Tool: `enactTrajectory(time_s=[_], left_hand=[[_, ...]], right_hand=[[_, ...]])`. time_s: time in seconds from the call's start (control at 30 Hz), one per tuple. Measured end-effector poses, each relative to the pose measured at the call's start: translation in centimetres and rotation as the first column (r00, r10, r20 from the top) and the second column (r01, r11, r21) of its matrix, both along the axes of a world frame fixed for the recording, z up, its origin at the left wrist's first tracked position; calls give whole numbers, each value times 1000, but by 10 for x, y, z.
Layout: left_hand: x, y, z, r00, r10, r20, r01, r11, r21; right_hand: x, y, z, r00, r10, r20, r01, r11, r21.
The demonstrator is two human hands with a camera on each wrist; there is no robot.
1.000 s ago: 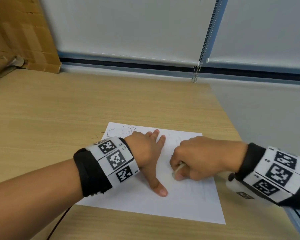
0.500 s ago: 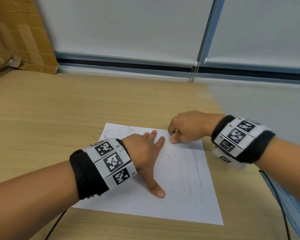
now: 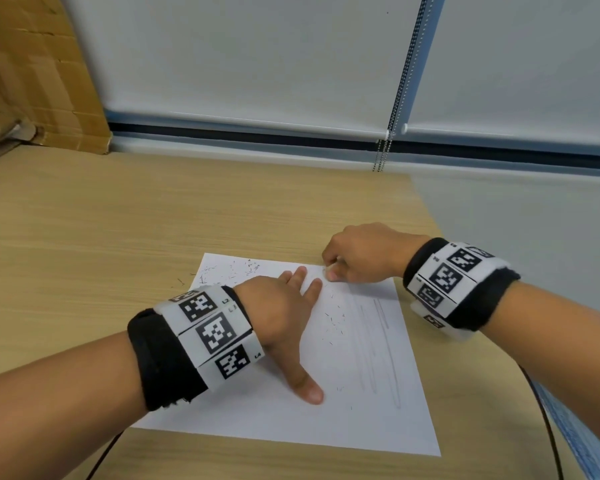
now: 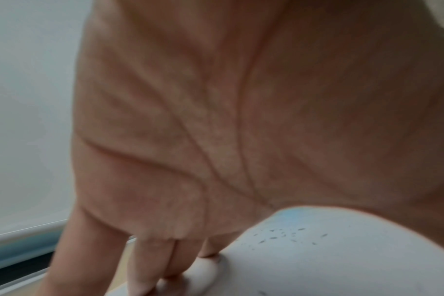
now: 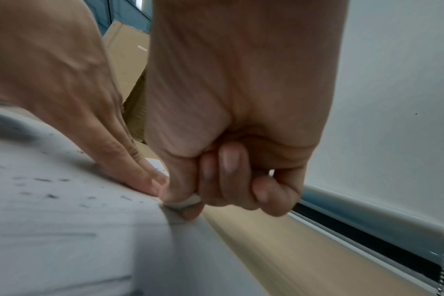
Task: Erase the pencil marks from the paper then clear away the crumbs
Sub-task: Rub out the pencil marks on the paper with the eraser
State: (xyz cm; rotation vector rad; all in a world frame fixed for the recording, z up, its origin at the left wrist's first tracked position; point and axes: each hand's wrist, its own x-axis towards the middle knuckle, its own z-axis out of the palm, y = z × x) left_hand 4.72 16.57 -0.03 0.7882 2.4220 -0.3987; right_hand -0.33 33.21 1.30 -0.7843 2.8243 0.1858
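A white sheet of paper lies on the wooden table. Faint pencil lines run down its right half, and dark eraser crumbs are scattered mid-sheet and near its far left corner. My left hand lies flat on the paper with fingers straight and thumb spread, pressing it down. My right hand is curled at the paper's far edge, pinching a small white eraser against the sheet, just beyond the left fingertips.
Brown cardboard leans at the back left of the table. Roller blinds with a bead chain hang behind. The table's right edge runs close to the paper. A black cable trails from my right wrist.
My right hand has moved with the eraser from the paper's near middle up to its far edge, uncovering crumbs and pencil lines. The left hand has stayed pressed on the sheet.
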Motion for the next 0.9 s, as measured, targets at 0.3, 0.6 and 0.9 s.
enactTrajectory(time_s=[0.3,0.6,0.9], left_hand=[[1,8,2,1000,8,30,-6,999,-47],[-4,7,-7,984,-68,-167,93,985,147],[-18,12,-6,999,-14,-34,16,997,77]], right_hand=[[15,15,-1,999,-26,22,26,1000,2],[17,23,-2,998,-55,39,55,998,-9],[17,22,2,987,-36,157,30,999,40]])
